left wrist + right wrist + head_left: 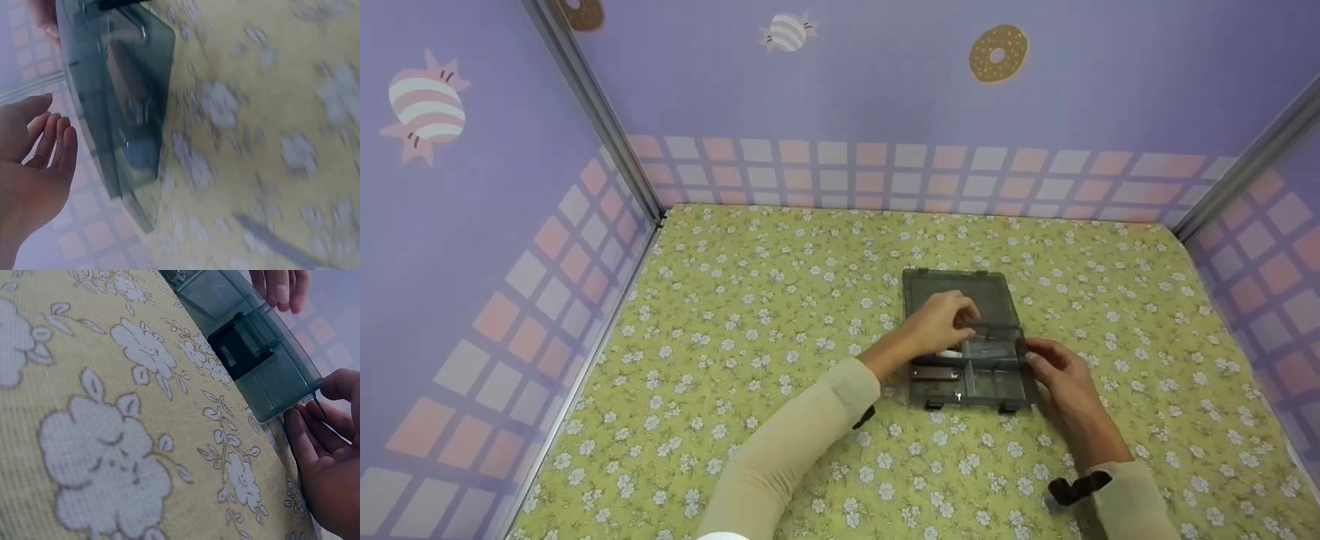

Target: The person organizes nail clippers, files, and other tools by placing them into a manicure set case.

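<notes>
A smoky see-through compartment box (997, 384) lies open on the flowered cloth, its lid (952, 287) folded flat to the far side. Inside sit a small white piece (949, 352) and a brown oblong piece (936, 373). My left hand (960, 319) hovers over the box's middle near the hinge line. In the left wrist view this hand (50, 140) has relaxed fingers and an empty palm beside the box (124, 101). My right hand (1035, 358) pinches the box's right edge. In the right wrist view, its thumb and fingers (320, 405) close around the corner of the box (253, 354).
The yellow-green flowered cloth (780, 337) covers the table. Purple patterned walls (472, 247) close in the left, back and right sides. Both sleeves are beige, and a black strap (1069, 487) sits on the right wrist.
</notes>
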`<state>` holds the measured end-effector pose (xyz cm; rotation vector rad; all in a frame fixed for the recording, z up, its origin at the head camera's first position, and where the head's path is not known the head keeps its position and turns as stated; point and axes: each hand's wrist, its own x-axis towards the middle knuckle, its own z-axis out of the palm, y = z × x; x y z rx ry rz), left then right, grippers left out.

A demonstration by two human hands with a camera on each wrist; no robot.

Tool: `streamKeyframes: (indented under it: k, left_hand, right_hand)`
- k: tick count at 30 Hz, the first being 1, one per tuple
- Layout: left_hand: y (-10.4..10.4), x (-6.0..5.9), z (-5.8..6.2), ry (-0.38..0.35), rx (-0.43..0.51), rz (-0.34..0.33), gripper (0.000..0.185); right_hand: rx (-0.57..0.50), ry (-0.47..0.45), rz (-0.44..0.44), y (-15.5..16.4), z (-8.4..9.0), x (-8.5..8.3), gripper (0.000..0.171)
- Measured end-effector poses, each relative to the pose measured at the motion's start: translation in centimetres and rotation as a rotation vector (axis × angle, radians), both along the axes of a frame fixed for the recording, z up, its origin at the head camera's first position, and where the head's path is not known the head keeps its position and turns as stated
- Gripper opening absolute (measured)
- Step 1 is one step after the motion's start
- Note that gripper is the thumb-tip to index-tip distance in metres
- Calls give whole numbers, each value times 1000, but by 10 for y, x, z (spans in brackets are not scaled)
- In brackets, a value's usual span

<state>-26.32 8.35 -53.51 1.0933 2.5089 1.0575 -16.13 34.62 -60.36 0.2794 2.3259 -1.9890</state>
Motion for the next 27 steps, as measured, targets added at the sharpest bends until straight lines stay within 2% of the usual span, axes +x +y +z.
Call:
streamKeyframes:
  k: [7, 13, 18, 23, 27]
  left_hand:
    - [-42, -3, 6, 10, -42, 41, 32]
    - [-82, -3, 1, -45, -73, 75, 33]
    - [-115, 4, -5, -75, -119, 76, 32]
    - [-145, 13, -11, -62, -142, 55, 32]
    - [-164, 25, -14, -68, -157, 47, 30]
  right_hand:
    - [-16, 31, -6, -2, 2, 1, 47]
    - [-83, 24, -9, -2, 1, 3, 48]
    - [-23, 46, 16, -1, 2, 3, 50]
    - [-30, 39, 31, -1, 3, 3, 52]
    - [-36, 23, 25, -2, 3, 3, 52]
